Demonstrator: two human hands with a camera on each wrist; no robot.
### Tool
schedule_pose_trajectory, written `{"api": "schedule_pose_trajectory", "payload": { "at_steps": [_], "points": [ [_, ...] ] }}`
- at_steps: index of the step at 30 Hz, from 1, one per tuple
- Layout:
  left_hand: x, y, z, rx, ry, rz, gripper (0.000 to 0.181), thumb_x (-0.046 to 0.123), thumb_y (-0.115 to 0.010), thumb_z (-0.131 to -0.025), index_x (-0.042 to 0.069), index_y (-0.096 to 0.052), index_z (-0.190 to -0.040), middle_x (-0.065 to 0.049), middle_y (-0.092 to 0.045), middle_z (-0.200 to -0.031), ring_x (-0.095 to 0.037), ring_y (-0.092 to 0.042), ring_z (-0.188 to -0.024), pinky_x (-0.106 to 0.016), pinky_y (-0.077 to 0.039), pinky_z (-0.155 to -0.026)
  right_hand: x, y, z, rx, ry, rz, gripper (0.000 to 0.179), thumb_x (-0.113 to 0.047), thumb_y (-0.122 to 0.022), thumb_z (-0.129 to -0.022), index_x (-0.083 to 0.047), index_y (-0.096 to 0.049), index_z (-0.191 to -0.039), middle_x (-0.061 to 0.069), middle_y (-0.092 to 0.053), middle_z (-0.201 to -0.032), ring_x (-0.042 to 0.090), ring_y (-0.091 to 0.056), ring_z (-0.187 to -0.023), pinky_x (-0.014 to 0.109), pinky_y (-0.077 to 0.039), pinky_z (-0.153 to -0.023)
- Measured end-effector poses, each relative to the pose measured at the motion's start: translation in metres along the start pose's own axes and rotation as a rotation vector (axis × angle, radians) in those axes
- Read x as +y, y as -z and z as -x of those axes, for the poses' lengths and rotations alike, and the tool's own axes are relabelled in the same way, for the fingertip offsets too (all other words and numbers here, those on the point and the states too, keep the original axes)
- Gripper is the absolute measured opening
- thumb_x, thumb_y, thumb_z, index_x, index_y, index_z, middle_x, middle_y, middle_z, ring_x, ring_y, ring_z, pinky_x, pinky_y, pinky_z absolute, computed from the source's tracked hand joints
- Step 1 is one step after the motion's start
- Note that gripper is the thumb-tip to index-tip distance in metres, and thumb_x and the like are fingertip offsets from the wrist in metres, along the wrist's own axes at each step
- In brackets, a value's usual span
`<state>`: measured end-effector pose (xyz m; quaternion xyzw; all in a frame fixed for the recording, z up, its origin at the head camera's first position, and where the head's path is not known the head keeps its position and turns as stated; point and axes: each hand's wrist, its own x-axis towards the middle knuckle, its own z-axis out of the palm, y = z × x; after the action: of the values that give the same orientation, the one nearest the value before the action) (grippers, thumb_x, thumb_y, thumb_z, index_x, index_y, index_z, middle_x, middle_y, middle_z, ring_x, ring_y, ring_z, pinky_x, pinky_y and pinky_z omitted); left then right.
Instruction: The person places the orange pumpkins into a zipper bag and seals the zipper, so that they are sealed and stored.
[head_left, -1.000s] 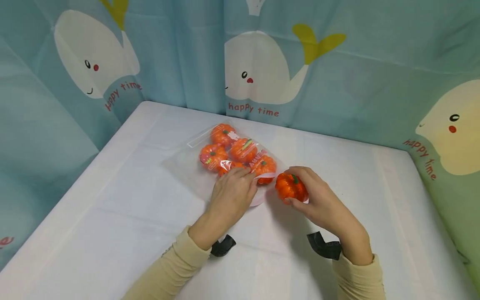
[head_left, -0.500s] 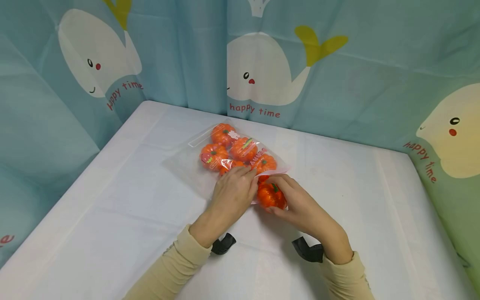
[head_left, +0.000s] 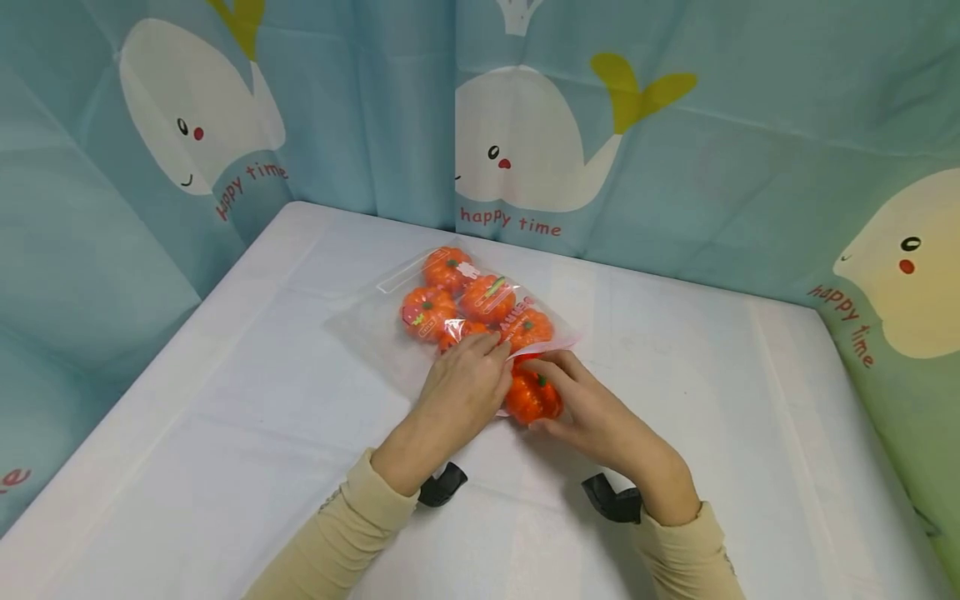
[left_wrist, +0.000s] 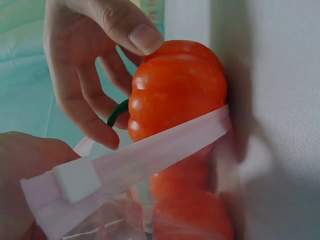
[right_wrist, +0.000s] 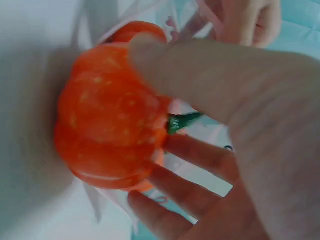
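An orange toy pumpkin with a green stem is held by my right hand at the mouth of a clear plastic zip bag. The right wrist view has the thumb on one side of the pumpkin and the fingers near its stem. My left hand grips the bag's upper edge beside the opening. In the left wrist view, the pink zip strip with its white slider crosses in front of the pumpkin. Several more toy pumpkins lie inside the bag, one partly hidden under my left hand.
The bag lies on a white-covered table. Behind it hangs a blue curtain printed with whales. Black straps show at both wrists, below the beige sleeves.
My right hand has carried the pumpkin leftward from beside the bag to its opening, where the zip strip now overlaps it. The left hand keeps its hold on the bag's edge.
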<state>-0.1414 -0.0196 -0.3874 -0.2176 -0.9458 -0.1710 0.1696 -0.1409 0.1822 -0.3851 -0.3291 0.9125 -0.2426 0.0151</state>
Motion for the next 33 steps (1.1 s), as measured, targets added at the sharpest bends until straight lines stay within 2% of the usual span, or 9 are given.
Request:
{"api": "schedule_pose_trajectory", "payload": {
  "at_steps": [3, 7, 11, 15, 18, 24, 27, 33],
  "points": [
    [0.000, 0.000, 0.000, 0.001, -0.010, -0.010, 0.030, 0.016, -0.065, -0.094, 0.000, -0.071, -0.119, -0.013, -0.070, -0.122, -0.028, -0.066, -0.115, -0.038, -0.054, -0.099, -0.001, 0.003, 0.002, -0.025, -0.003, 0.033, 0.066, -0.006, -0.081, -0.080, -0.010, -0.052, -0.138, 0.010, -0.051, -0.141, 0.029, -0.053, -0.128, 0.046, -0.049, -0.105],
    [0.001, 0.000, 0.000, 0.007, -0.018, -0.020, 0.030, 0.017, -0.065, -0.094, 0.001, -0.071, -0.118, -0.012, -0.071, -0.122, -0.027, -0.066, -0.116, -0.038, -0.053, -0.099, -0.003, 0.000, 0.001, 0.010, 0.038, 0.048, 0.066, -0.003, -0.081, -0.078, -0.008, -0.052, -0.137, 0.011, -0.056, -0.137, 0.028, -0.056, -0.126, 0.045, -0.050, -0.103],
    [0.001, 0.000, 0.000, -0.002, -0.017, -0.019, 0.029, 0.019, -0.065, -0.094, 0.002, -0.071, -0.118, -0.010, -0.071, -0.121, -0.026, -0.065, -0.117, -0.037, -0.051, -0.103, -0.006, -0.006, -0.002, 0.077, 0.091, 0.059, 0.050, -0.005, -0.083, -0.077, -0.006, -0.057, -0.119, 0.006, -0.058, -0.125, 0.019, -0.063, -0.106, 0.035, -0.056, -0.090],
    [0.002, 0.002, 0.000, -0.018, -0.011, -0.020, 0.029, 0.020, -0.065, -0.095, 0.003, -0.071, -0.118, -0.009, -0.072, -0.121, -0.025, -0.065, -0.118, -0.037, -0.049, -0.105, -0.008, -0.012, -0.004, 0.132, 0.143, 0.091, 0.036, -0.007, -0.085, -0.076, -0.005, -0.059, -0.101, 0.006, -0.057, -0.114, 0.014, -0.062, -0.089, 0.028, -0.057, -0.077],
    [0.003, 0.003, 0.000, -0.030, -0.015, -0.027, 0.029, 0.021, -0.065, -0.095, 0.004, -0.071, -0.118, -0.008, -0.072, -0.120, -0.025, -0.064, -0.118, -0.036, -0.048, -0.107, -0.010, -0.012, -0.004, 0.140, 0.153, 0.124, 0.036, -0.007, -0.085, -0.075, -0.005, -0.063, -0.103, 0.007, -0.058, -0.116, 0.016, -0.063, -0.094, 0.029, -0.058, -0.081],
    [0.003, 0.005, 0.000, -0.063, -0.026, -0.046, 0.028, 0.021, -0.066, -0.094, 0.005, -0.072, -0.116, -0.006, -0.072, -0.120, -0.025, -0.063, -0.121, -0.037, -0.046, -0.109, -0.013, -0.011, 0.000, 0.120, 0.131, 0.184, 0.052, -0.005, -0.086, -0.074, -0.008, -0.064, -0.121, 0.014, -0.059, -0.126, 0.028, -0.061, -0.111, 0.040, -0.056, -0.093],
    [0.003, 0.006, 0.000, -0.059, -0.028, -0.045, 0.027, 0.021, -0.065, -0.094, 0.005, -0.072, -0.115, -0.007, -0.072, -0.119, -0.025, -0.063, -0.120, -0.037, -0.046, -0.109, -0.014, -0.013, -0.001, 0.132, 0.128, 0.200, 0.054, -0.004, -0.085, -0.075, -0.009, -0.062, -0.123, 0.015, -0.059, -0.124, 0.029, -0.062, -0.108, 0.040, -0.056, -0.091],
    [0.002, 0.006, 0.001, -0.019, -0.043, -0.035, 0.020, 0.018, -0.065, -0.094, 0.005, -0.073, -0.107, -0.008, -0.073, -0.113, -0.026, -0.065, -0.116, -0.036, -0.048, -0.106, -0.018, -0.022, -0.006, 0.180, 0.134, 0.200, 0.045, -0.007, -0.086, -0.074, -0.010, -0.062, -0.112, 0.008, -0.059, -0.116, 0.021, -0.062, -0.098, 0.033, -0.057, -0.080]
  ]
}}
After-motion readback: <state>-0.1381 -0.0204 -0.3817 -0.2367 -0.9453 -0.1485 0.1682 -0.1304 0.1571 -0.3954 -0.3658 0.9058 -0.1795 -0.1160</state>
